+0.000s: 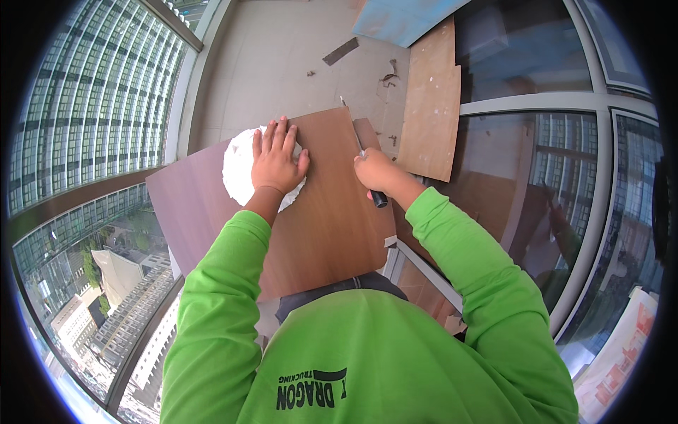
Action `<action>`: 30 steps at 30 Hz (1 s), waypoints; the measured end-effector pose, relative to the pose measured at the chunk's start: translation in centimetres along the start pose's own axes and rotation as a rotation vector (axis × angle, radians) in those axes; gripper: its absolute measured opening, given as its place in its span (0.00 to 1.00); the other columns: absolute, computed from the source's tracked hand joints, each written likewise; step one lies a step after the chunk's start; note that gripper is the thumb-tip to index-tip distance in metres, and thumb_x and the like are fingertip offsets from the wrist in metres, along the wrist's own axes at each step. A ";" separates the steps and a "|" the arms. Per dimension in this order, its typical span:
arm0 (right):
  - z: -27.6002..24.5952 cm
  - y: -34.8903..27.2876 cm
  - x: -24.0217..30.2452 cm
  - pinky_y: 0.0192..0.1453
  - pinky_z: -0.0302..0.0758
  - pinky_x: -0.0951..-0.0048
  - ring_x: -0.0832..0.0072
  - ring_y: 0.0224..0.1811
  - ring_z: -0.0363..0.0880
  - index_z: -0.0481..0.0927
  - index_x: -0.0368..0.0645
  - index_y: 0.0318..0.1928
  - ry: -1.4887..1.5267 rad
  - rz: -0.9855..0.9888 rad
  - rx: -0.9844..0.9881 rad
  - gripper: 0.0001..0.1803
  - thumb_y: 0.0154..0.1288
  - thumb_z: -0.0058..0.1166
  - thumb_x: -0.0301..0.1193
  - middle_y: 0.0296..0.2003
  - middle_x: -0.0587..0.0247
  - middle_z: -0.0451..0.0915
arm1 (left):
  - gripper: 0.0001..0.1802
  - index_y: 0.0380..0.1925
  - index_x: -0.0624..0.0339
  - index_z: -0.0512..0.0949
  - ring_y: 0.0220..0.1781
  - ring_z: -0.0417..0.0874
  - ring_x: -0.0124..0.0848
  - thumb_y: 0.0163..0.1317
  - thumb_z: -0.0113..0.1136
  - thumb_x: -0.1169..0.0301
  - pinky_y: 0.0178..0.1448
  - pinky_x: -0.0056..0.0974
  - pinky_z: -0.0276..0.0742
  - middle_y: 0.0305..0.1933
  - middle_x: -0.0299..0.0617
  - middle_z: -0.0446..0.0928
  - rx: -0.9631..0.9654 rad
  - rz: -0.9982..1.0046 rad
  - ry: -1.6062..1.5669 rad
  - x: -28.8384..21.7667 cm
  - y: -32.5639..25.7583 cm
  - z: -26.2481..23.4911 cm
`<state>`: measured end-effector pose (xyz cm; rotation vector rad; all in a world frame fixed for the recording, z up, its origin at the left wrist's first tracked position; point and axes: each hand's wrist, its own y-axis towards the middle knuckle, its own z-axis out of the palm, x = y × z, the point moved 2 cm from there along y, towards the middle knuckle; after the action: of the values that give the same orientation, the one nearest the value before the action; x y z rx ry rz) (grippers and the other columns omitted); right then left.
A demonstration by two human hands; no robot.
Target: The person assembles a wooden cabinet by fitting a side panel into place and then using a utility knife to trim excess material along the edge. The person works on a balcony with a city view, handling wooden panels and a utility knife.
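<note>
Now my left hand (277, 161) presses flat, fingers spread, on the brown board (311, 212); my right hand (373, 172) grips a black-handled tool (370, 177) along its right edge.

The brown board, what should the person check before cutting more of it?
1. Left hand pressing flat on the brown board: ok.
2. Right hand gripping the black-handled tool: ok.
3. Tool tip at the board's right edge: ok.
4. Left fingers away from the tool: ok.
5. White sheet under the left hand lying flat: cannot tell.
6. What holds the board up underneath: cannot tell.
</note>
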<state>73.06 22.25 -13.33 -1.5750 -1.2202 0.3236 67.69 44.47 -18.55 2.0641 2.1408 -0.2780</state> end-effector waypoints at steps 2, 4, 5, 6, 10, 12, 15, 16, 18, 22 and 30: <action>0.0 1.7 -0.6 0.22 0.77 0.62 0.68 0.16 0.75 0.71 0.33 0.52 0.049 0.037 0.092 0.21 0.82 0.41 0.42 0.27 0.58 0.73 | 0.34 0.72 0.50 0.70 0.84 0.56 0.41 0.68 0.54 0.51 0.87 0.56 0.42 0.82 0.40 0.60 -0.013 0.014 0.000 0.0 0.2 0.1; -0.9 1.6 -0.5 0.22 0.77 0.62 0.69 0.16 0.74 0.71 0.34 0.52 0.117 0.053 0.085 0.21 0.82 0.41 0.43 0.26 0.59 0.73 | 0.34 0.72 0.50 0.69 0.84 0.56 0.41 0.68 0.54 0.50 0.87 0.55 0.42 0.82 0.40 0.60 0.002 0.013 -0.001 -0.2 0.3 0.2; -1.3 1.2 -0.2 0.22 0.77 0.63 0.69 0.16 0.74 0.71 0.34 0.51 0.148 0.061 0.086 0.21 0.82 0.41 0.43 0.25 0.59 0.73 | 0.34 0.72 0.50 0.69 0.84 0.56 0.41 0.68 0.54 0.50 0.87 0.55 0.42 0.82 0.40 0.60 0.011 0.008 -0.001 -0.3 0.2 0.2; -1.8 0.8 0.2 0.22 0.76 0.63 0.70 0.15 0.74 0.71 0.34 0.51 0.178 0.023 0.049 0.21 0.82 0.41 0.43 0.25 0.60 0.73 | 0.34 0.72 0.50 0.69 0.84 0.56 0.41 0.68 0.54 0.50 0.87 0.55 0.42 0.82 0.40 0.60 -0.002 0.012 0.006 -0.1 0.3 0.1; -3.2 -3.9 1.3 0.22 0.75 0.65 0.71 0.15 0.73 0.71 0.36 0.48 0.207 -0.043 -0.001 0.20 0.82 0.41 0.44 0.23 0.62 0.72 | 0.34 0.71 0.50 0.70 0.84 0.57 0.42 0.67 0.55 0.50 0.87 0.55 0.42 0.82 0.40 0.61 -0.010 0.012 0.011 0.3 0.0 0.4; -3.4 -5.9 0.5 0.22 0.76 0.65 0.70 0.15 0.76 0.71 0.34 0.49 0.171 -0.035 0.026 0.21 0.82 0.41 0.43 0.25 0.60 0.75 | 0.34 0.71 0.50 0.70 0.83 0.57 0.42 0.67 0.55 0.50 0.86 0.55 0.43 0.82 0.40 0.61 -0.016 0.014 0.005 0.1 0.0 0.4; -2.7 -7.9 -0.7 0.24 0.79 0.63 0.66 0.17 0.81 0.72 0.30 0.51 0.110 -0.017 0.073 0.22 0.82 0.39 0.42 0.30 0.53 0.81 | 0.34 0.71 0.50 0.70 0.83 0.57 0.42 0.67 0.56 0.51 0.86 0.55 0.43 0.82 0.40 0.61 -0.031 0.021 0.005 0.2 -0.1 0.5; -2.5 -8.7 -0.6 0.25 0.79 0.62 0.65 0.17 0.81 0.72 0.29 0.51 0.090 -0.018 0.075 0.23 0.82 0.39 0.41 0.30 0.52 0.81 | 0.34 0.71 0.50 0.70 0.83 0.58 0.42 0.67 0.56 0.51 0.86 0.55 0.43 0.82 0.40 0.61 -0.032 0.021 0.006 0.2 -0.1 0.5; -2.0 -9.0 -0.9 0.25 0.80 0.62 0.65 0.17 0.82 0.72 0.28 0.52 0.061 -0.014 0.072 0.23 0.82 0.39 0.41 0.30 0.51 0.82 | 0.34 0.71 0.50 0.70 0.83 0.57 0.42 0.67 0.56 0.51 0.86 0.55 0.43 0.82 0.40 0.61 -0.031 0.016 0.007 0.3 -0.2 0.4; 0.3 -6.5 -2.8 0.25 0.80 0.61 0.64 0.18 0.82 0.71 0.27 0.56 0.085 0.021 0.064 0.24 0.82 0.40 0.41 0.31 0.49 0.82 | 0.34 0.71 0.50 0.70 0.84 0.57 0.42 0.67 0.55 0.50 0.87 0.55 0.42 0.82 0.40 0.60 -0.010 0.016 -0.001 -0.1 0.0 0.5; -1.5 -9.0 -1.6 0.24 0.79 0.62 0.66 0.17 0.81 0.71 0.29 0.53 0.089 0.012 0.063 0.22 0.82 0.40 0.41 0.30 0.51 0.81 | 0.34 0.71 0.50 0.70 0.84 0.56 0.41 0.68 0.54 0.50 0.87 0.54 0.41 0.82 0.40 0.60 0.000 0.011 0.016 0.1 0.0 0.3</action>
<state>68.70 19.26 -5.70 -1.5269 -1.1225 0.2942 67.67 44.48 -18.89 2.0842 2.1385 -0.2613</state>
